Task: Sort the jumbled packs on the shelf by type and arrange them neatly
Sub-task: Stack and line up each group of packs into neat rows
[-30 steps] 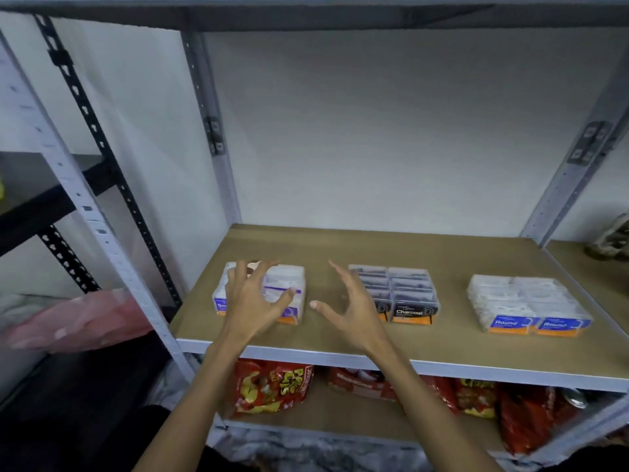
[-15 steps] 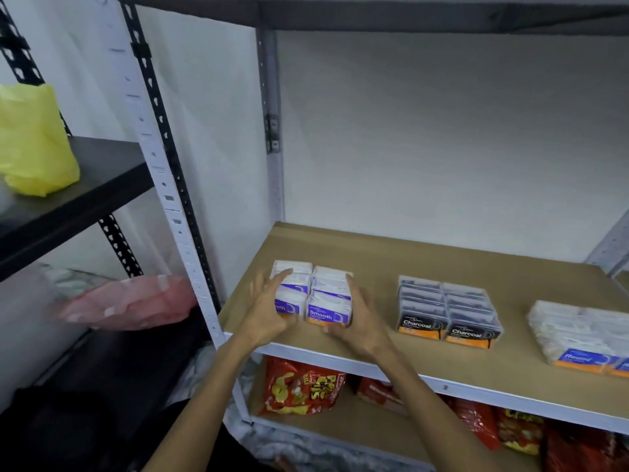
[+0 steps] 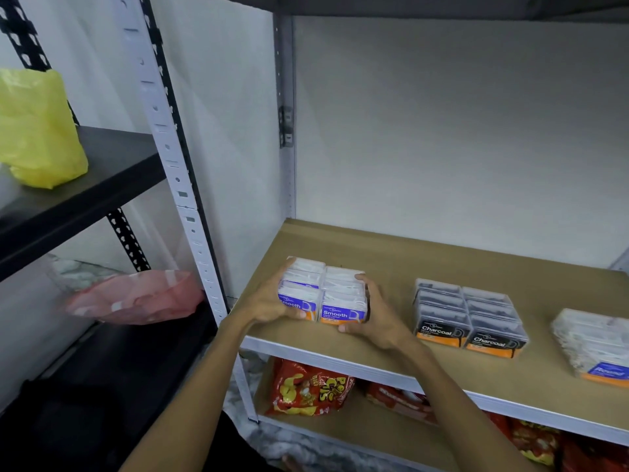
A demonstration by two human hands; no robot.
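Observation:
Three groups of clear packs sit on the tan shelf board point(image 3: 391, 253). The purple-labelled Smooth packs point(image 3: 332, 294) stand in two rows at the left front. My left hand point(image 3: 269, 306) presses their left side and my right hand point(image 3: 377, 318) presses their right side, squeezing the block between them. To the right lie the black Charcoal packs point(image 3: 469, 315) in two neat rows. The blue-labelled Round packs point(image 3: 595, 345) are at the far right, cut off by the frame edge.
A white perforated upright point(image 3: 173, 172) stands left of the shelf. Red snack bags point(image 3: 309, 386) fill the shelf below. A black shelf point(image 3: 85, 185) at the left carries a yellow bag point(image 3: 37, 127), with a pink bag point(image 3: 136, 298) under it.
Both hands went from hovering open above the shelf to closing on the two sides of the Smooth packs. My view swung left and moved closer.

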